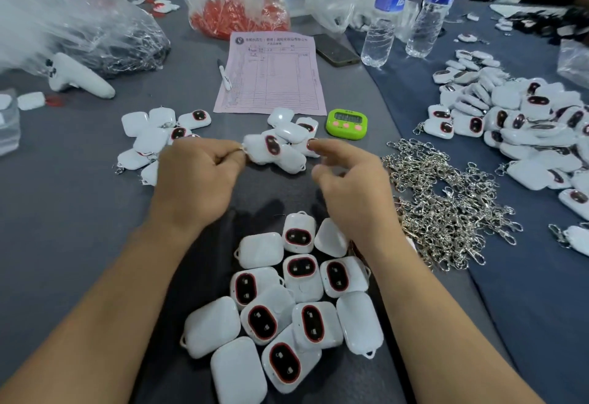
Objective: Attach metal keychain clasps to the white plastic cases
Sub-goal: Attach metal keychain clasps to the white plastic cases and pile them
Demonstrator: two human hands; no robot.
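Note:
My left hand pinches the loop end of a white plastic case with a dark red-rimmed oval window, held just above the table. My right hand hovers beside it with relaxed fingers and holds nothing. A pile of metal keychain clasps lies to the right of my right hand. Several loose white cases lie in a heap between my forearms. More cases sit behind the held one, and others with clasps lie to the left.
A green timer, a pink form with a marker, a phone and two water bottles stand further back. Plastic bags fill the far side. A big heap of cases lies right.

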